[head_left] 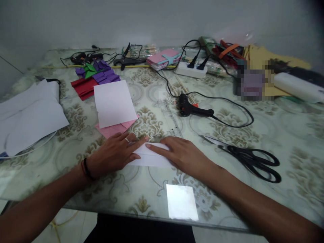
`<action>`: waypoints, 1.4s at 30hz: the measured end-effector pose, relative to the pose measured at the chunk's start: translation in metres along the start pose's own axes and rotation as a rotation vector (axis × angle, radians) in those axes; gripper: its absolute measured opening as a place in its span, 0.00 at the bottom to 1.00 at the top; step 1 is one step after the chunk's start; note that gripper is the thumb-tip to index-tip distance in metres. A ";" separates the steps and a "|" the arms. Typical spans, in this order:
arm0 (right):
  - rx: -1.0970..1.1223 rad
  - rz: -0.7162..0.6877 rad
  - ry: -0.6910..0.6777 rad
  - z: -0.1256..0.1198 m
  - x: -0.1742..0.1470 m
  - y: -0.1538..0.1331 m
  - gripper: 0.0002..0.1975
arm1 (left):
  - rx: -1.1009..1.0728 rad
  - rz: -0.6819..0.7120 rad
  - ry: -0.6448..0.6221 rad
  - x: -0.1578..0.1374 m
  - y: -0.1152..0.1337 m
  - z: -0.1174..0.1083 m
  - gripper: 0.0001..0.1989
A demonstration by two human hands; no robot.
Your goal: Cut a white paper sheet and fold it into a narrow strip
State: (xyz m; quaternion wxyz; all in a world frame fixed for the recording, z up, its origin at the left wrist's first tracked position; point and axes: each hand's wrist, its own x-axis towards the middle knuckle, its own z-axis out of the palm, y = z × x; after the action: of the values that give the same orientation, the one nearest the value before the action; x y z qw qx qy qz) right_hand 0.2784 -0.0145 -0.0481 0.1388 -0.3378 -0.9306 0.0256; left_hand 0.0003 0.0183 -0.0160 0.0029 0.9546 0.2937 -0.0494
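A folded sheet of white paper [150,160] lies on the table in front of me, with a crease running along its length. On its left part rests my left hand [115,151], index finger and thumb stretched out and apart. My right hand [184,152] lies over its right end, one finger extended along the fold; its other fingers are partly hidden behind the paper's far edge. Beyond the left hand, a flat white sheet [115,103] overlaps a folded pink paper [113,129]. A clear ruler [172,118] lies just past the right hand.
Black-handled scissors [249,158] lie at right. A corded black glue gun [189,107] rests behind the ruler, near a white power strip [191,70]. White sheets [32,116] are stacked at left. Folded red paper [84,87] and purple paper [106,77] lie farther back.
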 end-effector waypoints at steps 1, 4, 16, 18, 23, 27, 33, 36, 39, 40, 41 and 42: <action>-0.013 -0.001 -0.003 0.001 0.001 -0.001 0.28 | -0.010 0.000 0.008 0.000 0.001 0.000 0.28; -0.035 0.001 0.001 0.002 0.003 -0.006 0.22 | -0.028 -0.004 0.030 -0.001 0.003 0.000 0.26; 0.090 0.058 0.153 0.006 0.005 -0.006 0.21 | -0.112 0.035 0.173 -0.001 0.003 -0.001 0.20; 0.229 0.092 0.179 0.004 0.004 -0.006 0.19 | -0.129 0.026 0.158 -0.002 0.003 -0.005 0.18; 0.529 0.215 0.324 -0.016 0.004 -0.005 0.17 | -0.204 -0.056 0.071 -0.005 0.000 -0.016 0.16; 0.611 0.288 0.383 -0.035 0.006 -0.008 0.14 | -0.242 -0.068 0.102 -0.004 0.000 -0.015 0.20; 0.791 0.466 0.397 -0.061 0.012 -0.034 0.17 | -0.369 0.017 0.244 -0.002 0.005 -0.020 0.20; 0.883 0.575 0.378 -0.073 0.016 -0.045 0.16 | -0.524 0.010 0.225 -0.003 0.007 -0.031 0.18; 0.929 0.600 0.389 -0.078 0.019 -0.049 0.13 | -0.583 -0.017 0.232 -0.002 0.008 -0.037 0.16; 0.939 0.606 0.396 -0.078 0.020 -0.048 0.13 | -0.584 -0.026 0.232 -0.002 0.008 -0.037 0.16; 0.950 0.615 0.400 -0.077 0.019 -0.048 0.14 | -0.585 -0.035 0.229 -0.002 0.008 -0.037 0.16; 0.964 0.626 0.401 -0.075 0.019 -0.046 0.14 | -0.590 -0.043 0.226 -0.001 0.009 -0.036 0.16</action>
State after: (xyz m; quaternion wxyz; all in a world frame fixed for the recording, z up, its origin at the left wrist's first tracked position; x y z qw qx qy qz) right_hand 0.2564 -0.0416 0.0348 0.4344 -0.4926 -0.6267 0.4194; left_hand 0.0075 0.0117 0.0197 0.2460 0.9056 0.3138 0.1442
